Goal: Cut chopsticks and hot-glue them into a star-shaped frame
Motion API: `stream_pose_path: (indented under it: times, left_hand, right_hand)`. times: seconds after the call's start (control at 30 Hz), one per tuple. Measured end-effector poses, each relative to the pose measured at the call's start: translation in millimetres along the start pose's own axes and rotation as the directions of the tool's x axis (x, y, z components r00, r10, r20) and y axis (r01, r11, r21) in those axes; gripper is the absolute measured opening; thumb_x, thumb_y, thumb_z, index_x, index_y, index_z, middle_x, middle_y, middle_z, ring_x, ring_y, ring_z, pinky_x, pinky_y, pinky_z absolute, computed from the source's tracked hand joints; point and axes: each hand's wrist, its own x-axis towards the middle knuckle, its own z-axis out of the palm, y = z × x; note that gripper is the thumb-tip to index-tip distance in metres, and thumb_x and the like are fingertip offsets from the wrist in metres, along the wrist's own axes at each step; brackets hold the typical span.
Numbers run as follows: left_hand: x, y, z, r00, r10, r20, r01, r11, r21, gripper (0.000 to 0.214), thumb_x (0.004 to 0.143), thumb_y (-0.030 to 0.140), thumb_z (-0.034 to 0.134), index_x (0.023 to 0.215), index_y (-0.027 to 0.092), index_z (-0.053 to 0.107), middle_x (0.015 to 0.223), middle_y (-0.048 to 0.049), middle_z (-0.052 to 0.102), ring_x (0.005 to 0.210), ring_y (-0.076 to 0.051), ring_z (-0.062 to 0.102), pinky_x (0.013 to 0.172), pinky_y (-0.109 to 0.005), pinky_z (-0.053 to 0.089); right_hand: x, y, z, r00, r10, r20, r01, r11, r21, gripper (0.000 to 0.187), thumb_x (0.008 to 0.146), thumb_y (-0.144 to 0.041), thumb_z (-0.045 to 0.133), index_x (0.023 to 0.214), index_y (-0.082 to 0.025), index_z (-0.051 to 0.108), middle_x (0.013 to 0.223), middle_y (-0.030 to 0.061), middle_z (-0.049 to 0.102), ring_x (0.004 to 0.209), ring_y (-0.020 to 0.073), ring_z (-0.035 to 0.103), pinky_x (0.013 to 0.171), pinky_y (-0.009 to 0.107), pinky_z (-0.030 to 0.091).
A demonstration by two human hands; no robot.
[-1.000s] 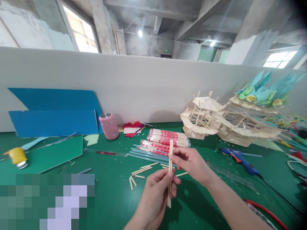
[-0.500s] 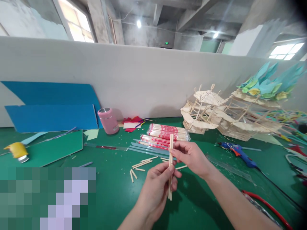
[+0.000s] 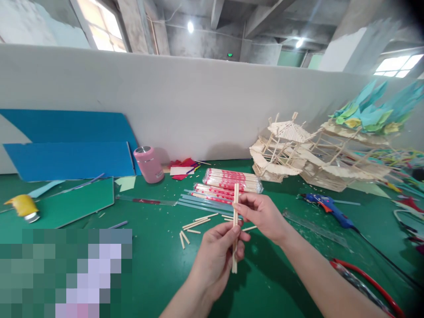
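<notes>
Both hands hold a pair of joined wooden chopsticks (image 3: 235,194) upright above the green table (image 3: 152,265). My left hand (image 3: 215,260) is closed on the lower half, thumb and fingers pinching it. My right hand (image 3: 261,214) pinches the upper part, just below the top end. Behind the hands lie two wrapped packs of chopsticks (image 3: 232,180) and several short cut stick pieces (image 3: 195,225).
A stick-built model building (image 3: 298,154) with teal paper on top stands at the right. A blue glue gun (image 3: 326,206) and a red cable (image 3: 367,285) lie right. A pink cup (image 3: 149,164), blue boards (image 3: 69,145), a green mat (image 3: 66,205) and a yellow object (image 3: 23,206) sit left.
The view has tilted slightly, so everything sits a little higher in frame. Both hands keep the same hold on the chopsticks.
</notes>
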Motion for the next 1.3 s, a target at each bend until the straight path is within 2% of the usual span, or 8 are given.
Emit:
stream_pose_path:
  times: [0.23, 0.8, 1.3]
  left_hand:
    - [-0.9, 2.4, 1.6, 1.000, -0.011, -0.016, 0.011, 1.000, -0.021, 0.017, 0.065, 0.022, 0.067, 0.072, 0.008, 0.061, 0.061, -0.0044, 0.060, 0.043, -0.004, 0.042, 0.045, -0.018, 0.031]
    - [4.3, -0.6, -3.0, 1.000, -0.002, 0.000, 0.002, 0.998, -0.057, 0.018, 0.065, 0.023, 0.067, 0.074, 0.008, 0.062, 0.060, -0.0040, 0.061, 0.042, -0.004, 0.041, 0.044, -0.018, 0.031]
    - [6.7, -4.2, -4.7, 0.998, 0.060, -0.005, -0.060, 0.998, 0.026, 0.017, 0.069, 0.025, 0.064, 0.069, 0.009, 0.062, 0.056, -0.0033, 0.059, 0.040, -0.004, 0.040, 0.043, -0.018, 0.028]
  right_hand:
    - [0.2, 0.5, -0.5, 1.000, -0.013, -0.013, 0.012, 1.000, -0.022, 0.017, 0.076, -0.030, 0.054, 0.067, -0.015, 0.054, 0.059, -0.0041, 0.047, 0.051, 0.0065, 0.042, 0.048, 0.019, 0.036]
    - [3.3, 5.4, -0.4, 1.000, 0.005, 0.001, -0.005, 1.000, -0.010, 0.015, 0.075, -0.028, 0.055, 0.069, -0.014, 0.056, 0.060, -0.0041, 0.051, 0.051, 0.0062, 0.045, 0.048, 0.018, 0.035]
    - [1.8, 6.4, -0.8, 1.000, -0.018, -0.011, 0.018, 1.000, -0.003, 0.019, 0.074, -0.031, 0.057, 0.065, -0.014, 0.056, 0.057, -0.0032, 0.052, 0.050, 0.0068, 0.044, 0.046, 0.018, 0.035]
